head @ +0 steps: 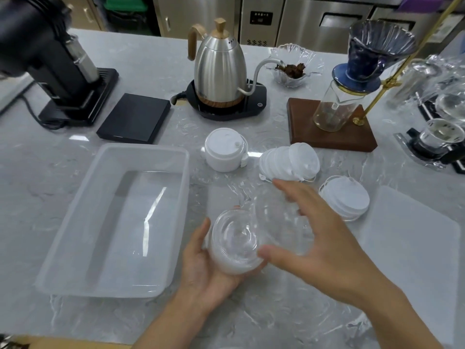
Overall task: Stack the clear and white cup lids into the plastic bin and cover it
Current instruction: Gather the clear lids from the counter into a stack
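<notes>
Near centre of the surface: left hand (211, 270) cradles a stack of clear lids (235, 244), fingers curled under it.
Right hand (314, 238): fingers spread, seemingly grasping another blurred clear lid (281, 222).
Bin (75, 220): left, empty.
White lids (289, 161): far right.
Risk: nested lids sliding off the palm.

The setting is a café or coffee-bar work area. Indicators: a grey marbled surface (75, 172) carrying a black coffee grinder (47, 54), a flat black scale (136, 117), a steel gooseneck kettle (220, 69) on its base, and a blue pour-over dripper (372, 54) above a glass server (334, 107) on a wooden stand. Stainless under-counter refrigerator units (327, 18) line the rear.
</notes>
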Demonstrator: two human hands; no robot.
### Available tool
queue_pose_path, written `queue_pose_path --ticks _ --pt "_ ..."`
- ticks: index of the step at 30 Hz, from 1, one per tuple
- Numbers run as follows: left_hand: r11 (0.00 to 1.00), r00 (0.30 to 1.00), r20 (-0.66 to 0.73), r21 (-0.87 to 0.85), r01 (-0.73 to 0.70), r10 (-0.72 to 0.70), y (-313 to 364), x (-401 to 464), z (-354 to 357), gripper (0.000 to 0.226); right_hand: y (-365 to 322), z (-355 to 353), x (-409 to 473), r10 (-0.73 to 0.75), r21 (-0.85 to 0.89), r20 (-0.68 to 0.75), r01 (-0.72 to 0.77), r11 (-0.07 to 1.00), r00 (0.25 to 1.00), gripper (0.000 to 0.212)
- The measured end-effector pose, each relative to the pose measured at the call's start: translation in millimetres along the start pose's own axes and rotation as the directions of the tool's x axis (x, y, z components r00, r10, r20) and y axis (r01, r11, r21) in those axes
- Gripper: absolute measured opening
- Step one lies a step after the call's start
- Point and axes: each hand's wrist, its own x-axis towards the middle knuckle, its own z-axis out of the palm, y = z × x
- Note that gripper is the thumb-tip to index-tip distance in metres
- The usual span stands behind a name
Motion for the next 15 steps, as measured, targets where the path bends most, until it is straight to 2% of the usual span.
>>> queue_pose_path --ticks 2,6,8,12,15 --pt "0.999 0.999 0.02 -0.012 0.029 -0.029 -0.3 0.6 -2.1 0.099 -8.3 11.6 -1.8 -0.057 -0.045 0.07 0.06 0.997 0.996 0.088" --pt "0.999 0.993 0.11 0.035 0.038 -0.042 -3.6 -1.9 -5.0 0.079 -6.5 34.2 -6.7 -0.086 -0.164 0.218 0.123 0.979 0.972 0.092" --pt "0.999 0.992 0.12 0.048 0.021 -0.026 -5.3 -4.0 -3.8 0.074 -3.6 38.4 -7.9 -0.092 -0.151 0.208 0.125 0.981 0.974 0.093" --pt "0.998 0.996 0.09 0.068 -0.007 0.001 -10.0 -6.0 0.0 0.077 -1.4 40.7 -6.1 -0.087 -0.152 0.185 0.116 0.981 0.979 0.092" --pt "1.0 0.99 0.14 0.029 0.01 -0.014 -11.3 -6.8 0.2 0.072 1.4 42.1 -6.9 -0.071 -0.098 0.216 0.094 0.991 0.974 0.096"
